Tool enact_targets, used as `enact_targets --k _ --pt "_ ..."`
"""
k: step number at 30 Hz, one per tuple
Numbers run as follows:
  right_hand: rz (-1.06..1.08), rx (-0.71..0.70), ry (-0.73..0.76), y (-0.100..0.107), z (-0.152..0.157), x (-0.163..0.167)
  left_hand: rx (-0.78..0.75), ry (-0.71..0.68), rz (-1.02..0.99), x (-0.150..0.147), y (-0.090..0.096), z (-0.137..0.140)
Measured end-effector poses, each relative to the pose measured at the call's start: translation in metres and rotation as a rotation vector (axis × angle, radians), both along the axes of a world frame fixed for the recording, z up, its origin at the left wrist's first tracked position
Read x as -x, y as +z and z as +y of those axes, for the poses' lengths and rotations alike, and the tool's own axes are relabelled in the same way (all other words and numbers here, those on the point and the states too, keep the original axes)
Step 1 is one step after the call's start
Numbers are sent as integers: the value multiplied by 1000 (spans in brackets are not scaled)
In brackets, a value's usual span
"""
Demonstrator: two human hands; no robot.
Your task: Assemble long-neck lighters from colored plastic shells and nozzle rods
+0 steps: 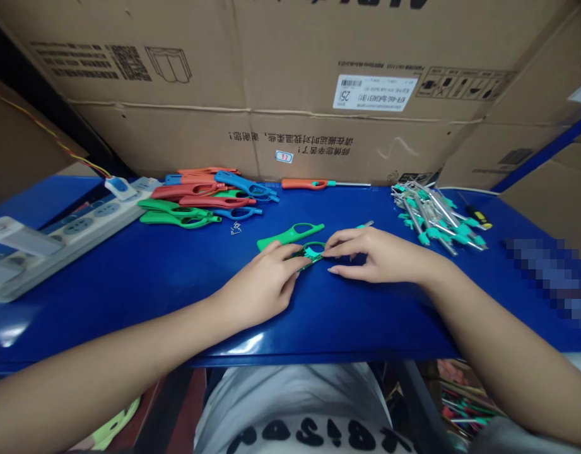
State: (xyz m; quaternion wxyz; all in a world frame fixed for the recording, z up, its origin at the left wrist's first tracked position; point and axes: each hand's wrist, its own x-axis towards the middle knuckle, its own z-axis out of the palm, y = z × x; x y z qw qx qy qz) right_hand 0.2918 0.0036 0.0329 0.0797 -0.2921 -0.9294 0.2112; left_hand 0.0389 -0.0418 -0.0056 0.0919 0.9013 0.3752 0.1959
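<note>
Between my hands lies a green gas lighter casing (317, 246) with a teal piece (313, 254) in its opening. My left hand (266, 284) is closed round the near end of this casing, thumb and fingers pinching its edge. My right hand (378, 252) curves over the other end, its fingertips on the casing by the teal piece; the thumb is a little apart below. Beyond the right hand's knuckles a short end of a metal tube (368, 224) shows; the rest is hidden. Just behind, a second green casing (290, 235) rests on the blue table.
Orange, red, blue and green casings (205, 195) are piled at the back left, near small metal bits (236, 228) and a power strip (91, 221). One orange lighter (304, 184) lies by the cardboard (290, 126). Metal tubes with teal parts (436, 217) and a screwdriver (479, 216) lie right.
</note>
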Motion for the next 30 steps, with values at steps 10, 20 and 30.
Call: enact_targets --k 10,20,30 --pt "2 -10 -7 1 -3 2 -8 -1 15 0 0 1" --pt "21 18 -13 0 -2 1 -9 -8 17 1 -1 1" --pt "89 -112 -47 -5 -1 0 -60 -44 9 3 -3 8"
